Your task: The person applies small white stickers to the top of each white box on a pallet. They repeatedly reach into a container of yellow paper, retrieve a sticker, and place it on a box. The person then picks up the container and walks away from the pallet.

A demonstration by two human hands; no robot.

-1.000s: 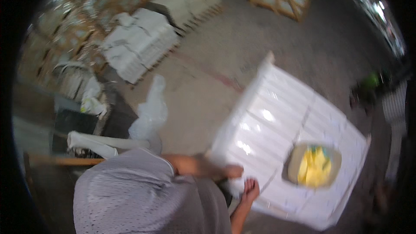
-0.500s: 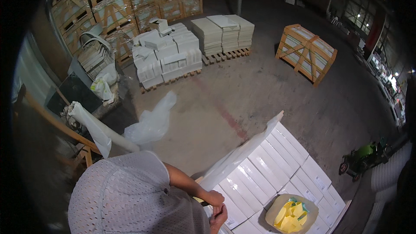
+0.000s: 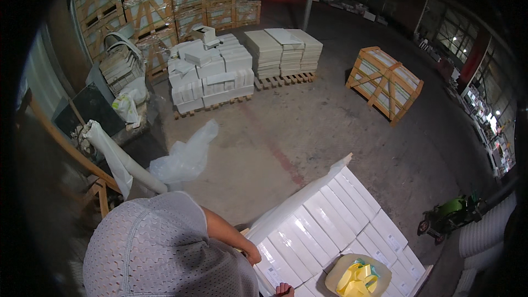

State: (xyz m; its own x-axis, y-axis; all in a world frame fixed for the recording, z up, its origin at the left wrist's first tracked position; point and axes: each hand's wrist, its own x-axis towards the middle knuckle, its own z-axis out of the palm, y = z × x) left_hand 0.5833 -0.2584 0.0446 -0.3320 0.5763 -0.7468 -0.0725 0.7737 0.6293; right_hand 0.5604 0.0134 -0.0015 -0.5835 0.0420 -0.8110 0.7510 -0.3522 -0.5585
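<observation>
My left hand is at the left edge of the white boxes, lower centre of the frame; its fingers are hidden, so I cannot tell whether it grips anything. My right hand shows curled fingers at the bottom edge, its hold unclear. Lower right, a tub of yellow pieces sits on the boxes
</observation>
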